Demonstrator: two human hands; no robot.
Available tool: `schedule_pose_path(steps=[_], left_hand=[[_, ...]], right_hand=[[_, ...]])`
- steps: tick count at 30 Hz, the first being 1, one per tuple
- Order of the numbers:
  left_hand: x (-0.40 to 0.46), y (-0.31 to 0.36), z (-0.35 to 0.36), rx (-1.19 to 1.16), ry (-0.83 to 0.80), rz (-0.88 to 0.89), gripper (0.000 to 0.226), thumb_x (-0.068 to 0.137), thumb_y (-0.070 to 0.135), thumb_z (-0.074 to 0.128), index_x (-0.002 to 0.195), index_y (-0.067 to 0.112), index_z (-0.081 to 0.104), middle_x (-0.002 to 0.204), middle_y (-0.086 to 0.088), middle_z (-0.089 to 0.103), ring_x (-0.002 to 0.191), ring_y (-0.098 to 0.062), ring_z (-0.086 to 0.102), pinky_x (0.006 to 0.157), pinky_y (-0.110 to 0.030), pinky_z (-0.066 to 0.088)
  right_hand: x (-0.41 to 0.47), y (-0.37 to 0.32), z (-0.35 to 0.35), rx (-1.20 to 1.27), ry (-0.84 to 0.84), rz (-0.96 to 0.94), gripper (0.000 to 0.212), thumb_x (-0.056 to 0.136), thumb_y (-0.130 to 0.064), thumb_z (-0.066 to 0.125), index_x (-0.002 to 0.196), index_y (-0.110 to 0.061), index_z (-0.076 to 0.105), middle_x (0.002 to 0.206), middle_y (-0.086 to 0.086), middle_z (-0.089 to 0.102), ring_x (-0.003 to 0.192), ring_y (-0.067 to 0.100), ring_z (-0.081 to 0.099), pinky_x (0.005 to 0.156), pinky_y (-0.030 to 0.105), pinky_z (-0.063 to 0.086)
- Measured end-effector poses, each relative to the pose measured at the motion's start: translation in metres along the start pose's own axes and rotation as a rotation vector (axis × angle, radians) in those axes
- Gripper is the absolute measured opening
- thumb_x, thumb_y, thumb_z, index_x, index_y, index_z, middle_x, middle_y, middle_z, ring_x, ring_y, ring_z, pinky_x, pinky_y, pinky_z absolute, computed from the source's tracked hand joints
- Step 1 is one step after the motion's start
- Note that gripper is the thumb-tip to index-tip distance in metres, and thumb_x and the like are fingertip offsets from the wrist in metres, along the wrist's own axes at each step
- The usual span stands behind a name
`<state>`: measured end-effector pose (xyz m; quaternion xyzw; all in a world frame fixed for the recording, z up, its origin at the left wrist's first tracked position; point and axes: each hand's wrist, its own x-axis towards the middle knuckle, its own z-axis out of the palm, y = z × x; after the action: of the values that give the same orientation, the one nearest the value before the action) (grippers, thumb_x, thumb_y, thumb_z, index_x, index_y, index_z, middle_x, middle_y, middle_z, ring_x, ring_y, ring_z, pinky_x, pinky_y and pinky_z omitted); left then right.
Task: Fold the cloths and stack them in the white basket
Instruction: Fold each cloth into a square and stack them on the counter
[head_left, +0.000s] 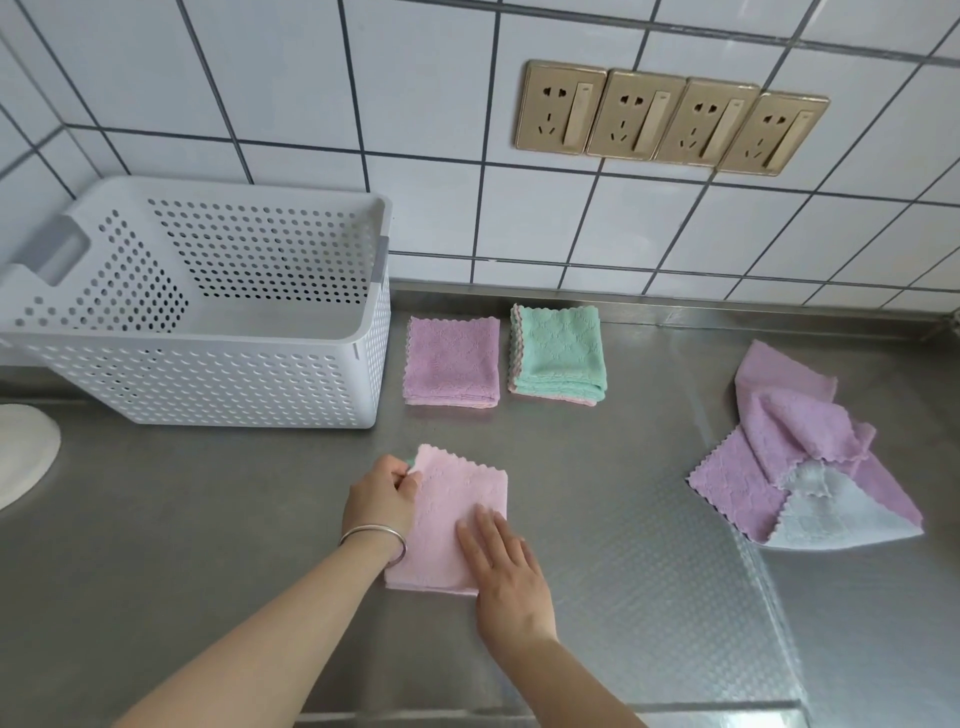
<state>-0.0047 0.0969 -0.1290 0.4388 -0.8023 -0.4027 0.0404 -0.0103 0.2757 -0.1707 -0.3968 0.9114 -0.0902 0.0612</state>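
On the steel bench, the left hand pinches the folded pink cloth's far corner; the right hand lies flat, fingers extended, pressing it. The white basket stands well apart to the left.

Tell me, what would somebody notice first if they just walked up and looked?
Probably the two hands in the middle: the left hand pinches a corner of the pink cloth while the right hand presses it flat. Next, the big white basket at the left, and the crumpled purple cloth lying unfolded at the right.
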Motion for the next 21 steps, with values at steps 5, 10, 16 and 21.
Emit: schedule_pose_path(steps=[5,10,16,21], left_hand=[[0.008,-0.014,-0.002,-0.069,-0.017,-0.075,0.016,0.081,0.022,0.066,0.094,0.014,0.060,0.097,-0.005,0.071,0.094,-0.025,0.063,0.083,-0.028,0.045],[0.010,-0.016,0.003,-0.194,-0.045,-0.131,0.017,0.078,0.018,0.070,0.087,0.017,0.055,0.086,-0.004,0.065,0.081,-0.019,0.058,0.076,-0.023,0.039],[0.008,-0.012,0.009,-0.302,-0.054,-0.139,0.017,0.077,0.015,0.071,0.088,0.015,0.058,0.081,-0.002,0.063,0.076,-0.018,0.057,0.074,-0.022,0.037],[0.008,-0.012,0.010,-0.280,-0.072,-0.138,0.017,0.079,0.016,0.069,0.091,0.016,0.058,0.083,-0.001,0.063,0.077,-0.017,0.056,0.073,-0.022,0.037]], right_hand=[[0.001,-0.003,-0.001,-0.013,-0.036,-0.015,0.103,0.032,-0.018,0.083,0.127,-0.021,0.044,0.130,0.001,0.058,0.121,0.019,0.039,0.081,0.034,0.057],[0.000,-0.002,-0.001,0.046,-0.109,0.030,0.067,0.061,-0.015,0.049,0.128,-0.019,0.043,0.131,-0.003,0.057,0.120,0.016,0.042,0.081,0.030,0.057],[0.001,-0.002,-0.012,0.135,-0.142,0.154,0.082,0.073,0.010,0.038,0.148,-0.011,0.014,0.151,-0.008,-0.004,0.141,0.007,0.006,0.072,0.015,0.046],[0.001,0.002,-0.012,0.231,-0.235,0.135,0.079,0.083,0.013,0.025,0.149,-0.018,-0.005,0.137,-0.013,-0.031,0.144,0.008,-0.011,0.090,0.022,0.045]])
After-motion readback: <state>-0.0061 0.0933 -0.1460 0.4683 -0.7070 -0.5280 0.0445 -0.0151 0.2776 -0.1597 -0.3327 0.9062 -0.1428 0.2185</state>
